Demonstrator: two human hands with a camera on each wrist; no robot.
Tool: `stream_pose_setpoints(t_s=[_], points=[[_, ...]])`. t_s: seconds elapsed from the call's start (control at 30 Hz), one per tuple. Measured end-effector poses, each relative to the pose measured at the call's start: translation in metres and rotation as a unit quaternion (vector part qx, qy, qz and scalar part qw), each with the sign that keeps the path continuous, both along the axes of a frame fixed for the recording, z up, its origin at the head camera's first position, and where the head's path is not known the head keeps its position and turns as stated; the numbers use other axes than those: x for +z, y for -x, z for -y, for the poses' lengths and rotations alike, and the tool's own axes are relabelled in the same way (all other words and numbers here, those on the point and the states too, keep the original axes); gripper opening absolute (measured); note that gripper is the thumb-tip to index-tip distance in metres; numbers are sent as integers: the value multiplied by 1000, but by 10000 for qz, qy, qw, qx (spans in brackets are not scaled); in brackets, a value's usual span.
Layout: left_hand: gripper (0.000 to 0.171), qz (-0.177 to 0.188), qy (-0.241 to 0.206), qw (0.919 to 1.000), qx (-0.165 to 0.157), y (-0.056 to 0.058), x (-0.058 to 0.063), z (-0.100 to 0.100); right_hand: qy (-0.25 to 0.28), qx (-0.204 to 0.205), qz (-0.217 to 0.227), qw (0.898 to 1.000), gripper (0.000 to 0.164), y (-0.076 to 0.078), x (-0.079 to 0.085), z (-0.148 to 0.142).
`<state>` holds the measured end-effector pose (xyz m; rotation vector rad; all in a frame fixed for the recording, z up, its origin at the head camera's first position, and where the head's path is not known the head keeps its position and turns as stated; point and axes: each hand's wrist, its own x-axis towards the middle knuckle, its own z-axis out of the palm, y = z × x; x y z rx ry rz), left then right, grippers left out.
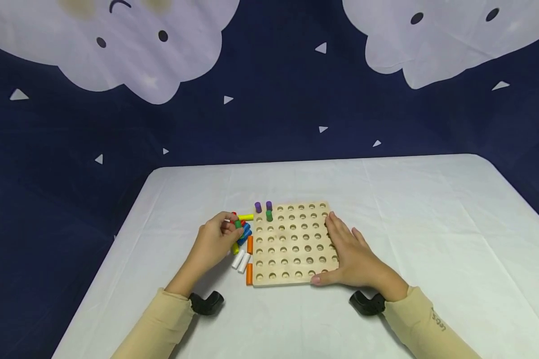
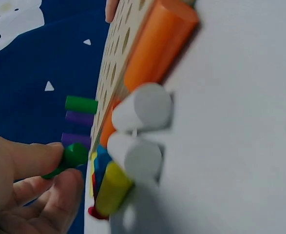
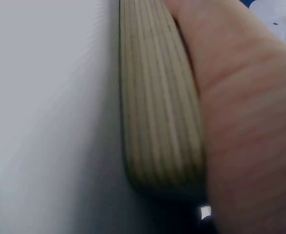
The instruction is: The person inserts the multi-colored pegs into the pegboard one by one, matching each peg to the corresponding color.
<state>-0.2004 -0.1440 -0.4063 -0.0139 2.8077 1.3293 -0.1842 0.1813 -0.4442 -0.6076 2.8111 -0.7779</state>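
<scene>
My left hand (image 1: 212, 242) pinches a green peg (image 2: 75, 155) between thumb and fingers, just left of the wooden pegboard (image 1: 291, 268). Two purple pegs (image 1: 258, 207) stand in the back row of holes at the left. Another green peg (image 1: 269, 216) stands in the second row, in front of the right-hand purple one. With fingers stretched out, my right hand (image 1: 359, 259) rests along the board's right side, its thumb at the front edge. The right wrist view shows the board's layered edge (image 3: 157, 97) close beside that hand.
Loose pegs lie along the board's left side: orange (image 1: 249, 274), white (image 1: 244, 263), blue (image 1: 246, 233), yellow (image 1: 246, 217) and some red, partly behind the left hand. A white cloth (image 1: 431, 224) covers the table. A dark blue backdrop (image 1: 274, 129) hangs behind it.
</scene>
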Motion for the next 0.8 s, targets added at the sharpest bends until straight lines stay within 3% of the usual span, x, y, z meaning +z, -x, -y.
stream_pose_setpoints(t_s=[0.13,0.37,0.67,0.8], points=[[26,-193,-142,9997,-38,15,0,-12,-5,6,2,10000,146,0,-1,0],[23,-579,142,9980,-194,33,-3,-28,42,-9,7,10000,146,-1,1,0],[20,-1141,798,9889,-521,37,-11,-35,52,-9,-4,10000,147,-1,1,0],[17,-1200,1071,9845,-694,35,-12,-36,51,-9,2,10000,147,-1,1,-1]])
